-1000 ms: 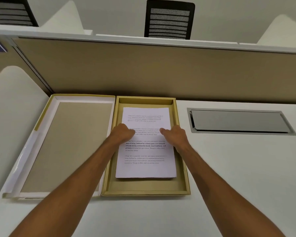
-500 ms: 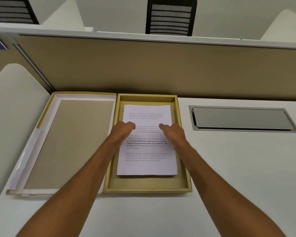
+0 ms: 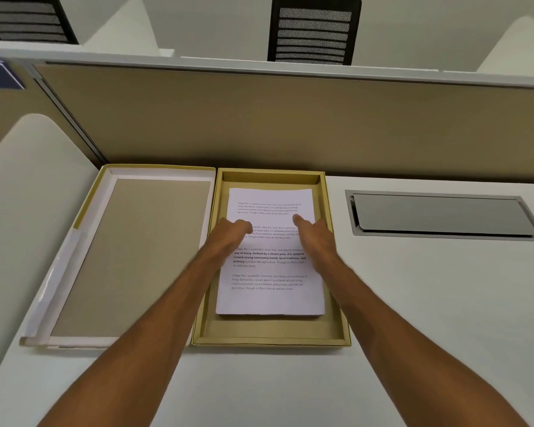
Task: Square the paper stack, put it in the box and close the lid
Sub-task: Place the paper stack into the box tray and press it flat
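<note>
A white paper stack (image 3: 270, 298) with printed text lies flat inside the shallow tan box (image 3: 272, 343) in the middle of the desk, with a gap between its near edge and the box's near wall. Both of my hands rest on the upper half of the top sheet. My left hand (image 3: 230, 238) presses with curled fingers near the sheet's left edge. My right hand (image 3: 316, 238) presses near the right edge, a finger pointing forward. Neither hand grips anything. The box lid (image 3: 154, 257) lies inside-up on the desk, touching the box's left side.
A tan partition wall (image 3: 290, 124) runs right behind the box and lid. A grey metal cable hatch (image 3: 441, 215) is set into the desk to the right. The white desk top (image 3: 429, 303) stretches right and toward me. Black chairs stand beyond the partition.
Both hands have slid a little farther up the sheet, the right one more. The paper stack stays in the box.
</note>
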`<state>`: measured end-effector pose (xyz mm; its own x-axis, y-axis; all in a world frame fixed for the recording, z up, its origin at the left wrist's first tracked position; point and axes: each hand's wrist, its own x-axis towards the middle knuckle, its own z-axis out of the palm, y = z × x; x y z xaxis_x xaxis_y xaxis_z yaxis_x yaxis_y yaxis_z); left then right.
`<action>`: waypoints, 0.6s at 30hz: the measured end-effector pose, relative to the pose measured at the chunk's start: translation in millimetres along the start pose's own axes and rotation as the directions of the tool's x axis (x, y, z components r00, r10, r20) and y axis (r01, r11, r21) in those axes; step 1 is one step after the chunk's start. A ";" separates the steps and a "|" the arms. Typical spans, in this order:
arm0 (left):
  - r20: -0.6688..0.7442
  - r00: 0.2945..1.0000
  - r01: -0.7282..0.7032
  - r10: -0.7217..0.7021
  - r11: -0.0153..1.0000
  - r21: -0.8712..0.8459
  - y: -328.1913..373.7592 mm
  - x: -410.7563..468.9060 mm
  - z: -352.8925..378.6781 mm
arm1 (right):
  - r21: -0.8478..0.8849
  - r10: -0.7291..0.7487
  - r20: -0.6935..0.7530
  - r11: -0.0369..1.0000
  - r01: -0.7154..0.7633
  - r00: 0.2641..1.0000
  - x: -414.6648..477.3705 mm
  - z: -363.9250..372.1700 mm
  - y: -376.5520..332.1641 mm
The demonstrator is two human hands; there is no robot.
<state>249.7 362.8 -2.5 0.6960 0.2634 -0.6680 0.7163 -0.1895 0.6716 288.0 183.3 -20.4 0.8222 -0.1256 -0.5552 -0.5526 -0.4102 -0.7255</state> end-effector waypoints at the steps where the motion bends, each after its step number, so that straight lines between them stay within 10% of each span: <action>1: -0.004 1.000 -0.008 0.009 0.999 0.034 -0.3 -0.7 -0.6 | -0.011 -0.002 0.013 1.000 0.002 1.000 0.7 -2.2 0.1; 10: 0.032 0.960 -0.267 0.277 0.881 0.390 -52.9 -21.2 7.2 | -0.396 -0.554 -0.082 0.781 0.483 0.829 10.5 -0.1 16.3; 18: 0.012 0.966 -0.212 0.258 0.765 0.608 -100.8 -58.6 40.1 | -0.680 -0.674 0.333 0.313 0.663 0.659 75.0 17.4 -56.5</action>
<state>138.7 328.5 -43.8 0.8577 0.1945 -0.4760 0.4314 -0.7760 0.4601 378.5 212.8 -28.0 0.8690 0.4946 -0.0127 0.4653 -0.8257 -0.3189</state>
